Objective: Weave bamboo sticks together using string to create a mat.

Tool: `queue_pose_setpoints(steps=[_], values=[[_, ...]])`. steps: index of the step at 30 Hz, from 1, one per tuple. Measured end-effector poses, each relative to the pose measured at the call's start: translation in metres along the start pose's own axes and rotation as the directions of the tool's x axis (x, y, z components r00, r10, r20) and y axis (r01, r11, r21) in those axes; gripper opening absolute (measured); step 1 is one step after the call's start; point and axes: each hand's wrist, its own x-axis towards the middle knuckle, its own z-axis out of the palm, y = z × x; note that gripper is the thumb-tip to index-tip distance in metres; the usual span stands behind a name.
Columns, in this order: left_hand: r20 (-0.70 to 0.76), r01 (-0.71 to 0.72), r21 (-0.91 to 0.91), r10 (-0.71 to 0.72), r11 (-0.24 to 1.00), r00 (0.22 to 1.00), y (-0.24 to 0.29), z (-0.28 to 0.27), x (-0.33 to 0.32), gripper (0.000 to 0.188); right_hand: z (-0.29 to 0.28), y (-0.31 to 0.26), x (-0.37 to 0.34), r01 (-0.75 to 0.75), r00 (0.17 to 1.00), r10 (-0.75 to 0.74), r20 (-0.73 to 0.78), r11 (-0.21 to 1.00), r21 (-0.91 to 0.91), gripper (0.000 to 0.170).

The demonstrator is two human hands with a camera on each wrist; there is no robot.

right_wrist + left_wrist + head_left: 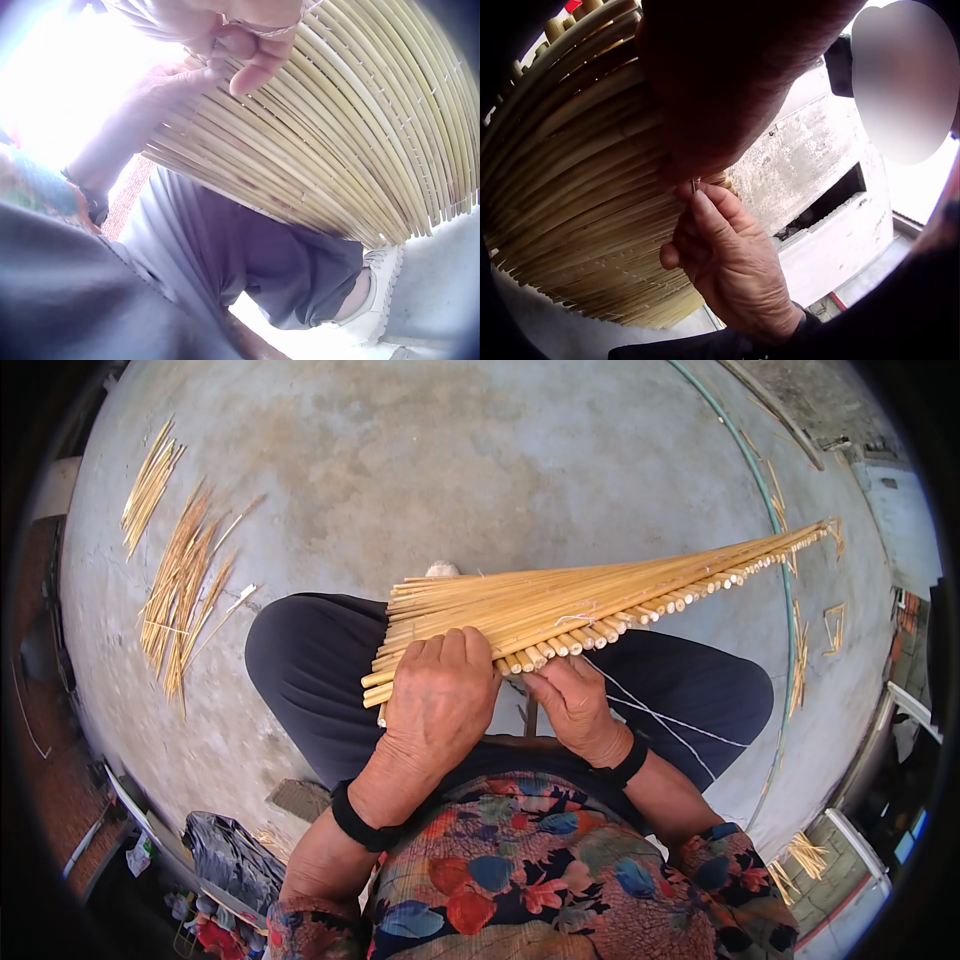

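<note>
A fan-shaped mat of straw-coloured stalks (520, 600), stitched with thread, lies across the person's lap, its cut ends facing the body. Curled over its near left edge, the left hand (440, 695) grips the stalks. Just right of it, the right hand (575, 705) is at the cut ends. Its thumb and forefinger pinch a thin, shiny needle (695, 185) in the left wrist view, right below the left hand. White thread (665, 715) trails from near the right hand over the thigh. Rows of stitches (405, 122) cross the stalks in the right wrist view.
Loose bundles of stalks (180, 595) lie on the concrete floor (330, 480) at the left. A green hose (745, 445) curves along the right side, with more stalks (798, 660) beside it. A black plastic bag (235, 860) sits at the lower left.
</note>
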Motion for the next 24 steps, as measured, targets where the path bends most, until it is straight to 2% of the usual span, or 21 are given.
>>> queue_pose_setpoints(steps=[2,5,9,11,16,18,19,20,21,23,24], values=[[-0.04,-0.051,0.055,0.053,0.997,0.998,0.0,0.0,0.001,0.018,-0.003,-0.003,0.002,0.066,0.998,-0.066,0.017,0.997,-0.045,0.021],[-0.048,-0.046,0.06,0.048,0.997,0.998,0.0,0.003,0.0,0.019,0.001,-0.001,0.003,0.141,0.989,-0.143,-0.037,0.988,-0.057,0.022],[-0.049,-0.046,0.052,0.048,0.998,0.998,0.001,0.002,0.002,0.02,-0.006,-0.001,0.001,0.202,0.979,-0.203,-0.004,0.974,-0.108,0.025],[-0.044,-0.009,0.079,0.013,0.997,0.999,0.0,0.002,0.005,0.02,-0.01,0.001,-0.004,0.09,0.996,-0.089,0.025,0.995,-0.04,0.02],[-0.034,0.019,0.039,-0.018,0.999,0.999,-0.002,0.001,0.007,0.025,-0.023,0.004,0.005,0.164,0.986,-0.163,0.045,0.986,-0.008,0.019],[-0.032,0.0,0.04,0.001,0.999,0.999,-0.006,-0.001,0.009,0.025,-0.042,0.002,0.0,0.012,0.989,-0.004,0.145,0.998,-0.058,0.017],[-0.004,0.035,0.047,-0.035,0.998,0.999,-0.008,-0.003,0.015,0.024,-0.049,0.001,-0.003,0.014,0.992,-0.006,0.126,0.998,-0.061,0.017],[0.019,0.067,0.058,-0.068,0.996,0.997,-0.011,-0.006,0.024,0.025,-0.057,-0.001,-0.003,-0.066,0.987,0.071,0.146,0.997,-0.038,0.015],[0.01,0.043,0.07,-0.044,0.997,0.999,-0.014,-0.01,0.034,0.025,-0.063,-0.005,-0.001,-0.145,0.976,0.145,0.164,0.989,-0.013,0.012],[0.068,0.043,0.078,-0.049,0.996,0.996,-0.023,-0.018,0.052,0.029,-0.066,-0.016,0.006,-0.125,0.981,0.123,0.152,0.992,0.005,0.01],[0.077,0.056,0.086,-0.063,0.995,0.995,-0.025,-0.021,0.06,0.033,-0.063,-0.019,0.01,-0.072,0.986,0.066,0.154,0.997,0.033,0.01]])
